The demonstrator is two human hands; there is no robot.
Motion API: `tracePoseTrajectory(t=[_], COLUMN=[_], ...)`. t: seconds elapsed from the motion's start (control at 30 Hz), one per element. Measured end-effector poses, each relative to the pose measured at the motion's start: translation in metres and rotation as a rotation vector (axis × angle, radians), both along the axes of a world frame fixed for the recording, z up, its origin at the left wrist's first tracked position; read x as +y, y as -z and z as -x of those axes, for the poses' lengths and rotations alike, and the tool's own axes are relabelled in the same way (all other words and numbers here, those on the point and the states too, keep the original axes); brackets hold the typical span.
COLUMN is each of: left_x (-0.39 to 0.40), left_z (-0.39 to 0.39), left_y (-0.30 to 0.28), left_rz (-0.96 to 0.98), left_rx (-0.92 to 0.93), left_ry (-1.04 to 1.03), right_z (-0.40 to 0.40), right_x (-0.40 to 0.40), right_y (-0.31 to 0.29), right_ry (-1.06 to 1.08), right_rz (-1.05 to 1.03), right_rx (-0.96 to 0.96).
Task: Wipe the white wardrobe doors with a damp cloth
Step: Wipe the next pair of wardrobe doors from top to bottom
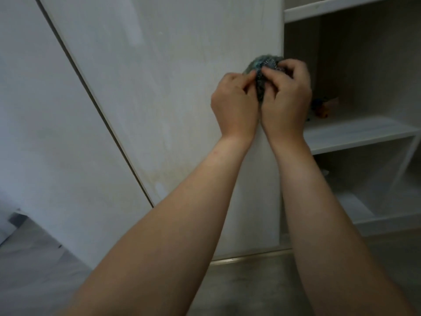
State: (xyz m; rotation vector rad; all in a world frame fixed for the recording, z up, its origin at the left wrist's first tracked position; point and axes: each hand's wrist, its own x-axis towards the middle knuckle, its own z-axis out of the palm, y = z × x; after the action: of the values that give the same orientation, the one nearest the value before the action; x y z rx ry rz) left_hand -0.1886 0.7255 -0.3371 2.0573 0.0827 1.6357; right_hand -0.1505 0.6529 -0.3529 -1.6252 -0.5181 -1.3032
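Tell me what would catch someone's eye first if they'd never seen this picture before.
First, the two bare hands meeting at centre right: the left hand and right hand both pinch a bunched dark blue-green cloth in front of the right edge of a white wardrobe door. Next, the door's streaky, yellowish marks lower down, and the open white shelves to the right, where a small orange and blue object sits, too blurred to identify.
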Motion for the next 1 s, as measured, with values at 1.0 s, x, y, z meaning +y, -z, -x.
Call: tracePoseTrajectory(t=[1.0], left_x=[0.216], left_z=[0.149], left_y=[0.11], left_rz=[0.526], left_rx=[0.006], left_ry=[0.102], right_z=[0.128], right_x=[0.209], right_y=[0.086], right_ry=[-0.339], right_rz=[0.22], right_rx=[-0.019])
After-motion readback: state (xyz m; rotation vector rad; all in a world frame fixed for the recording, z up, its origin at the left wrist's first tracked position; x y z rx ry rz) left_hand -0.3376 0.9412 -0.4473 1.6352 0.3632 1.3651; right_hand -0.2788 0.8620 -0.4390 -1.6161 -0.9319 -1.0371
